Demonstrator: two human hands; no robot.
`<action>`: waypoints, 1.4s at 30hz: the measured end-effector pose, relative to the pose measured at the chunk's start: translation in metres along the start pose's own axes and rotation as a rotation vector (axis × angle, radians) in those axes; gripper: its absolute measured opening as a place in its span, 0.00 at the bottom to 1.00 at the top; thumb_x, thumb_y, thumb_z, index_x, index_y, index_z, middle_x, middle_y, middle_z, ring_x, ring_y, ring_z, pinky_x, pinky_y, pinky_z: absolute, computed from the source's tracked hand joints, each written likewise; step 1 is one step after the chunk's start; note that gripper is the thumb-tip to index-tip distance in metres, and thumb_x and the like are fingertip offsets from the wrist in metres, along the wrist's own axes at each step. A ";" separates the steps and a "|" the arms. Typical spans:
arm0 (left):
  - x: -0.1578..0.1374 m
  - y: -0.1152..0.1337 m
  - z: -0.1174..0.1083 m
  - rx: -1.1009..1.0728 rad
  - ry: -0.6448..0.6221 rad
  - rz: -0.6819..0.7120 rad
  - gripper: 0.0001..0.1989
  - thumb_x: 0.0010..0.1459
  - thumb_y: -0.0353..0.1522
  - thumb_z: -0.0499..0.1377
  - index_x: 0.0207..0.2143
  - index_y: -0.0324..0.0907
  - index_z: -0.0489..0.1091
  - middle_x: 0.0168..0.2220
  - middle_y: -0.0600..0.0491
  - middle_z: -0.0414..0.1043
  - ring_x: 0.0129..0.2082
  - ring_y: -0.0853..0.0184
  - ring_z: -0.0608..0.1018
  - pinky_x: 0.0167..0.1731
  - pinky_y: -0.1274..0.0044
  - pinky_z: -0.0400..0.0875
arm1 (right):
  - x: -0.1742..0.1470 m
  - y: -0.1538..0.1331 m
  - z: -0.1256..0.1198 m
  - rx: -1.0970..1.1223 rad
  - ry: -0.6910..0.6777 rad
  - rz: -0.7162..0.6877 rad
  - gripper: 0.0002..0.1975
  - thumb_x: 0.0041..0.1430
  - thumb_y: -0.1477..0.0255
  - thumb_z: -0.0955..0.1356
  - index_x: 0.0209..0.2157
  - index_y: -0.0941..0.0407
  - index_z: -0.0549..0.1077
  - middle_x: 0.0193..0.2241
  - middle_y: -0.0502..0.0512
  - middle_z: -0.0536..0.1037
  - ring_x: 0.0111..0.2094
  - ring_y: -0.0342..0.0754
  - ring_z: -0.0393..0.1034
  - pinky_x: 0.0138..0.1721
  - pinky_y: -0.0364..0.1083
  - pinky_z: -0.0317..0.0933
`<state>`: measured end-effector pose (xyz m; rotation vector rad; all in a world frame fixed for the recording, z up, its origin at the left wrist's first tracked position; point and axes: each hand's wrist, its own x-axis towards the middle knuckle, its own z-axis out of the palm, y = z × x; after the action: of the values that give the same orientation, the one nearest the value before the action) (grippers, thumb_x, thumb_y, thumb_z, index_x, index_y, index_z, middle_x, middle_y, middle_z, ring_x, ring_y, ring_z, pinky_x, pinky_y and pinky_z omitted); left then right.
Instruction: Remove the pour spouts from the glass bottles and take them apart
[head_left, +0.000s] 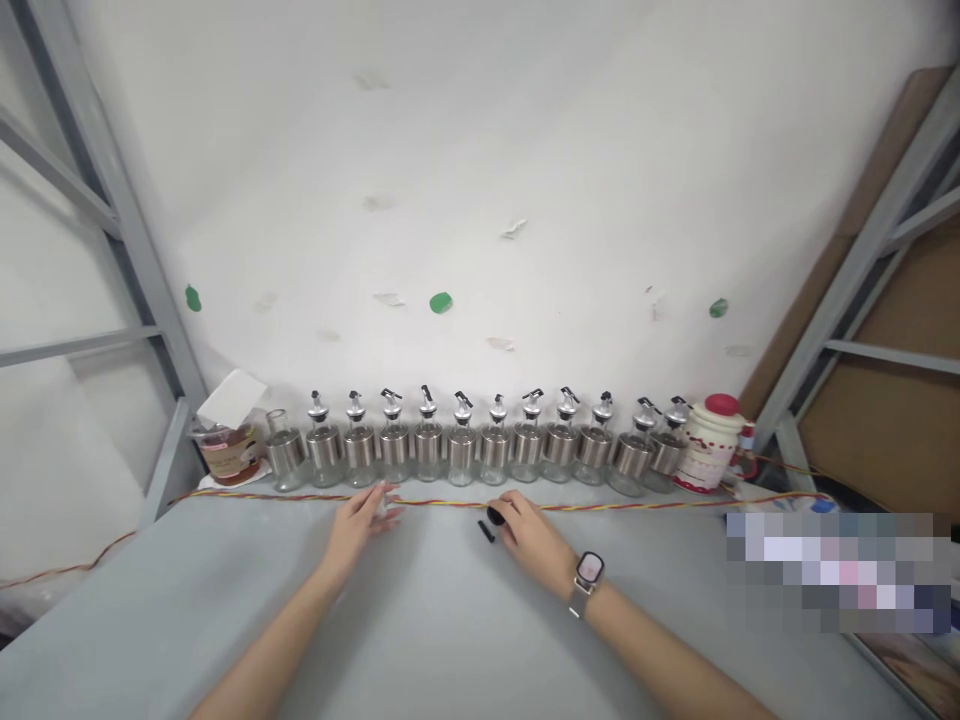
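Note:
My left hand (pixel 362 522) is over the grey tabletop, its fingers stretched forward and apart. Close to its fingertips there is a small pale, blurred patch that I cannot make out. My right hand (pixel 527 537), with a watch on the wrist, has its fingers closed on a small round black piece (pixel 495 513). A short black strip (pixel 486 531) lies on the table just left of that hand. Behind both hands stands a row of glass bottles with steel sleeves (pixel 461 445), topped by silver and black pourers. At the row's left end, one bottle (pixel 286 455) has an uncovered neck.
A red and yellow twisted cord (pixel 442 503) runs across the table in front of the bottles. A labelled tub (pixel 232 455) stands at the left, a white and red jar (pixel 706 445) at the right. Metal frames (pixel 120 200) flank the white wall.

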<state>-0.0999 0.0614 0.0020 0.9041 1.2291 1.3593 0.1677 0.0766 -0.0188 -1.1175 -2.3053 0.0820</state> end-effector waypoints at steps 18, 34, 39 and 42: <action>-0.075 -0.024 0.098 -0.211 -0.352 -0.103 0.21 0.49 0.38 0.59 0.45 0.37 0.67 0.38 0.47 0.73 0.38 0.62 0.75 0.37 0.74 0.69 | -0.036 -0.065 -0.012 0.541 0.149 0.227 0.14 0.50 0.77 0.66 0.39 0.55 0.62 0.32 0.52 0.70 0.32 0.46 0.66 0.35 0.45 0.61; -0.078 -0.029 0.083 0.286 -0.339 0.289 0.21 0.51 0.36 0.57 0.48 0.43 0.61 0.40 0.50 0.71 0.38 0.65 0.75 0.41 0.74 0.68 | -0.046 -0.064 -0.020 0.503 0.139 0.011 0.33 0.48 0.78 0.68 0.53 0.51 0.49 0.41 0.55 0.66 0.39 0.47 0.64 0.44 0.49 0.58; -0.080 -0.028 0.080 0.405 -0.320 0.298 0.19 0.52 0.38 0.54 0.47 0.43 0.59 0.36 0.51 0.71 0.32 0.66 0.76 0.30 0.78 0.71 | -0.047 -0.058 -0.029 0.485 0.088 -0.027 0.37 0.48 0.73 0.69 0.55 0.49 0.45 0.41 0.55 0.64 0.37 0.48 0.62 0.44 0.51 0.57; -0.077 -0.030 0.080 0.384 -0.383 0.241 0.21 0.54 0.39 0.52 0.49 0.43 0.56 0.36 0.51 0.71 0.33 0.66 0.76 0.28 0.79 0.71 | -0.048 -0.054 -0.026 0.508 0.085 -0.017 0.36 0.51 0.71 0.68 0.55 0.49 0.43 0.42 0.55 0.63 0.37 0.47 0.62 0.44 0.51 0.57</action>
<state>-0.0034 -0.0015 -0.0035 1.5469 1.1205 1.0760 0.1670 0.0013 -0.0034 -0.8188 -2.0519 0.5682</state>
